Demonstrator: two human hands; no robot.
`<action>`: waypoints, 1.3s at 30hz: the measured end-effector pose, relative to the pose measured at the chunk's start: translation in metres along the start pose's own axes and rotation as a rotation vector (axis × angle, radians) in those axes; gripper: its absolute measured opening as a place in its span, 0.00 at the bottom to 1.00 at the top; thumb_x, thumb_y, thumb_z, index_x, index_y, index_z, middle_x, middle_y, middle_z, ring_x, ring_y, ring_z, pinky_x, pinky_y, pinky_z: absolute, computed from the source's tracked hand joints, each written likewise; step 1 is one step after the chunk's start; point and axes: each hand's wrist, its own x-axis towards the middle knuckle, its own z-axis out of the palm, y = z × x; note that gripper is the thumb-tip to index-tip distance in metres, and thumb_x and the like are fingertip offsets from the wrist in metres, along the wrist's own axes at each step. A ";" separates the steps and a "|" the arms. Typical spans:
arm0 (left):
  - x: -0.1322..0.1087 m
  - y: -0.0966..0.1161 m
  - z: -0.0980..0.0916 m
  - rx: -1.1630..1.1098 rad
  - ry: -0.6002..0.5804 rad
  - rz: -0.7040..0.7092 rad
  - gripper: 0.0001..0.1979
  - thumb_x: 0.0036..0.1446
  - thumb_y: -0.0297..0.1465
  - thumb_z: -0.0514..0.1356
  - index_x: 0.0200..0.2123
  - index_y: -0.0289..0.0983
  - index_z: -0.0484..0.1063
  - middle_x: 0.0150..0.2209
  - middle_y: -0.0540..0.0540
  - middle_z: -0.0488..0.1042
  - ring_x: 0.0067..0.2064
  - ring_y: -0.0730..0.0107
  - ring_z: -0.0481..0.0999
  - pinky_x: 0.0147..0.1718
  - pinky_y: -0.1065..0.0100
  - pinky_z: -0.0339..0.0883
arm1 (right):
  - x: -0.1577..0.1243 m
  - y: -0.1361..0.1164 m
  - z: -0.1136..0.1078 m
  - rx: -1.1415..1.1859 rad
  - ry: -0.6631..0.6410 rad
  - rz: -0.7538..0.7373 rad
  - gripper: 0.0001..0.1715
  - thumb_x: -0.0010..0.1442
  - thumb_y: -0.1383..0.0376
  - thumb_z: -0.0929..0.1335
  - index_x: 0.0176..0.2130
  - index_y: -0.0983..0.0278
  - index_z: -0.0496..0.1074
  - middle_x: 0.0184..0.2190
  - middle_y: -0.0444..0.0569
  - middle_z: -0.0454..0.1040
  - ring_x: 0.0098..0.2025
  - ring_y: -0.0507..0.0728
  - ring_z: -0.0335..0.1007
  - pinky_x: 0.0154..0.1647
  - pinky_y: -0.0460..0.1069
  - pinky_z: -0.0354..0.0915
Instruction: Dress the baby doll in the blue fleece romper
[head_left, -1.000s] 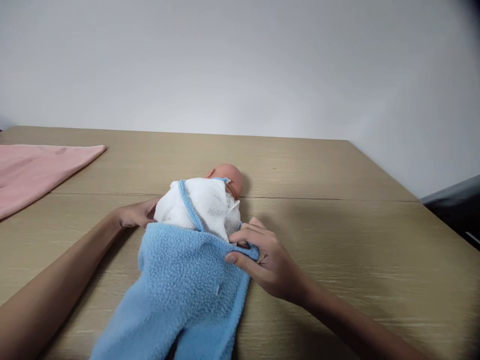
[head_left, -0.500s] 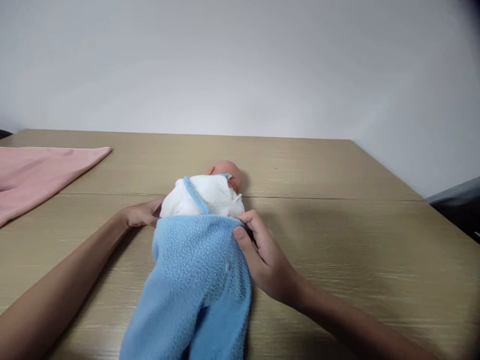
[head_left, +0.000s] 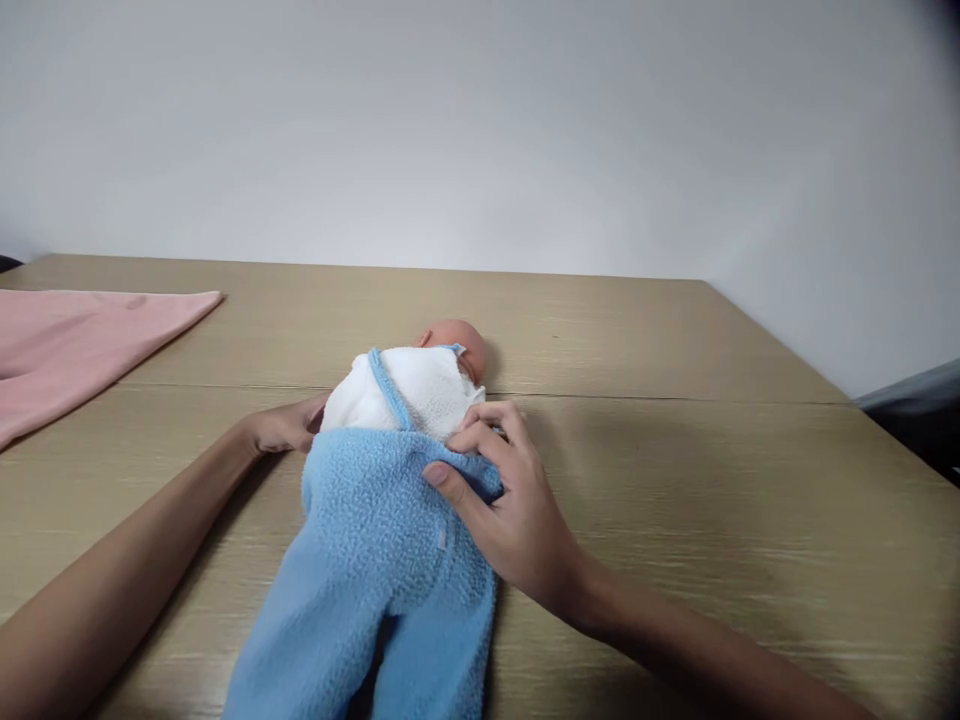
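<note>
A baby doll [head_left: 459, 340] lies on the table with its head pointing away from me. It wears a white top [head_left: 431, 385] with a blue trim band across it, and fuzzy light-blue pants [head_left: 367, 510] whose legs run toward me. My right hand [head_left: 510, 500] pinches the waistband at the pants' right side, thumb outside and fingers at the inner edge over the white top. At the doll's left side rests my left hand [head_left: 289, 425], its fingertips hidden behind the white top and the pants' edge.
A pink cloth [head_left: 90, 350] lies flat on the wooden table [head_left: 712, 500] at the left. A seam crosses the tabletop near the doll's shoulders. Behind the table rises a pale wall, and a dark object [head_left: 919, 420] stands beyond the right edge.
My right hand has shifted left along the waistband, its fingers now reaching over the edge. The waistband there is bunched and folded. My left hand stays in place.
</note>
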 end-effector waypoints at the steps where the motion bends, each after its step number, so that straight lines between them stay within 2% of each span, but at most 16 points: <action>1: 0.000 -0.001 -0.001 -0.034 -0.028 -0.024 0.41 0.47 0.52 0.71 0.60 0.35 0.73 0.47 0.41 0.87 0.49 0.40 0.86 0.44 0.47 0.83 | 0.001 0.000 0.000 0.004 0.000 -0.005 0.11 0.71 0.56 0.73 0.40 0.59 0.74 0.46 0.47 0.71 0.53 0.59 0.71 0.60 0.56 0.65; 3: 0.000 -0.004 -0.002 -0.120 -0.107 -0.082 0.42 0.47 0.48 0.72 0.63 0.35 0.70 0.50 0.40 0.87 0.52 0.39 0.85 0.47 0.46 0.82 | 0.004 -0.002 -0.002 0.042 -0.052 0.047 0.11 0.74 0.57 0.71 0.39 0.59 0.72 0.41 0.44 0.73 0.47 0.56 0.71 0.55 0.54 0.66; 6: 0.000 -0.004 -0.002 -0.157 -0.102 -0.090 0.44 0.46 0.49 0.73 0.62 0.35 0.70 0.50 0.40 0.86 0.56 0.37 0.83 0.50 0.44 0.81 | 0.009 -0.003 -0.005 0.113 -0.134 0.182 0.14 0.75 0.54 0.69 0.39 0.59 0.70 0.33 0.40 0.72 0.37 0.53 0.69 0.44 0.51 0.66; 10: 0.001 0.001 0.000 -0.188 -0.117 -0.094 0.46 0.44 0.56 0.74 0.60 0.35 0.73 0.50 0.40 0.87 0.61 0.35 0.79 0.55 0.41 0.78 | 0.015 -0.001 -0.006 0.224 -0.219 0.382 0.18 0.73 0.49 0.69 0.41 0.60 0.73 0.36 0.42 0.76 0.39 0.54 0.71 0.41 0.51 0.66; 12: 0.002 0.003 0.001 -0.199 -0.139 -0.086 0.46 0.44 0.58 0.73 0.58 0.34 0.75 0.49 0.39 0.87 0.64 0.33 0.77 0.57 0.41 0.77 | 0.015 0.001 -0.005 0.250 -0.234 0.424 0.18 0.72 0.48 0.70 0.41 0.60 0.73 0.37 0.42 0.77 0.39 0.55 0.72 0.41 0.51 0.65; 14: 0.002 0.004 0.002 -0.190 -0.140 -0.071 0.45 0.44 0.58 0.73 0.57 0.34 0.76 0.49 0.38 0.87 0.65 0.33 0.76 0.57 0.41 0.77 | 0.013 0.006 -0.003 0.184 -0.178 0.359 0.17 0.70 0.49 0.72 0.40 0.59 0.73 0.35 0.42 0.76 0.39 0.55 0.72 0.41 0.52 0.65; 18: 0.002 -0.002 -0.001 -0.173 -0.130 -0.081 0.48 0.43 0.57 0.73 0.61 0.33 0.74 0.52 0.36 0.86 0.65 0.33 0.75 0.57 0.41 0.77 | 0.004 0.025 0.000 -0.062 0.058 0.074 0.18 0.67 0.53 0.76 0.35 0.58 0.69 0.33 0.42 0.69 0.38 0.56 0.66 0.43 0.54 0.62; 21: 0.002 -0.008 -0.003 -0.158 -0.151 -0.101 0.50 0.44 0.54 0.73 0.65 0.31 0.70 0.55 0.35 0.85 0.65 0.33 0.75 0.59 0.41 0.76 | 0.002 0.043 0.002 -0.056 0.107 0.024 0.19 0.66 0.52 0.75 0.36 0.58 0.67 0.33 0.42 0.67 0.37 0.56 0.64 0.42 0.54 0.61; 25: 0.003 -0.010 -0.005 -0.132 -0.197 -0.083 0.50 0.47 0.50 0.71 0.68 0.28 0.67 0.57 0.34 0.84 0.67 0.34 0.73 0.61 0.46 0.74 | 0.006 0.067 0.001 -0.079 0.158 -0.036 0.17 0.68 0.50 0.73 0.39 0.58 0.68 0.38 0.45 0.71 0.43 0.59 0.67 0.48 0.56 0.63; 27: 0.004 -0.010 -0.006 -0.138 -0.218 -0.061 0.49 0.48 0.48 0.71 0.68 0.28 0.67 0.56 0.35 0.84 0.68 0.35 0.72 0.61 0.48 0.74 | 0.010 0.079 0.000 -0.082 0.203 0.012 0.16 0.69 0.49 0.71 0.41 0.58 0.69 0.41 0.47 0.72 0.46 0.60 0.68 0.52 0.57 0.64; 31: 0.000 -0.007 -0.004 -0.187 -0.201 -0.074 0.42 0.51 0.44 0.70 0.66 0.31 0.69 0.54 0.40 0.86 0.66 0.37 0.75 0.59 0.46 0.76 | 0.018 0.095 -0.006 0.023 0.312 0.278 0.19 0.72 0.46 0.66 0.44 0.59 0.68 0.42 0.48 0.73 0.46 0.59 0.69 0.54 0.56 0.66; 33: -0.002 -0.005 -0.003 -0.217 -0.162 -0.099 0.38 0.52 0.42 0.69 0.65 0.34 0.71 0.52 0.43 0.86 0.64 0.38 0.76 0.59 0.44 0.76 | 0.018 0.090 -0.009 0.064 0.339 0.328 0.20 0.73 0.46 0.64 0.45 0.59 0.67 0.43 0.48 0.73 0.46 0.58 0.69 0.53 0.55 0.66; 35: -0.004 -0.003 -0.002 -0.244 -0.134 -0.120 0.37 0.50 0.41 0.70 0.62 0.36 0.73 0.51 0.45 0.87 0.63 0.38 0.78 0.57 0.44 0.77 | 0.013 0.076 -0.012 0.086 0.338 0.310 0.19 0.75 0.47 0.63 0.46 0.59 0.67 0.44 0.48 0.73 0.47 0.58 0.69 0.53 0.54 0.66; 39: -0.005 0.004 0.000 -0.343 -0.133 -0.133 0.34 0.46 0.41 0.71 0.57 0.35 0.77 0.42 0.47 0.88 0.53 0.41 0.84 0.49 0.51 0.82 | -0.018 0.041 -0.016 0.092 0.260 0.264 0.17 0.77 0.50 0.62 0.54 0.57 0.70 0.53 0.50 0.73 0.57 0.59 0.68 0.57 0.55 0.67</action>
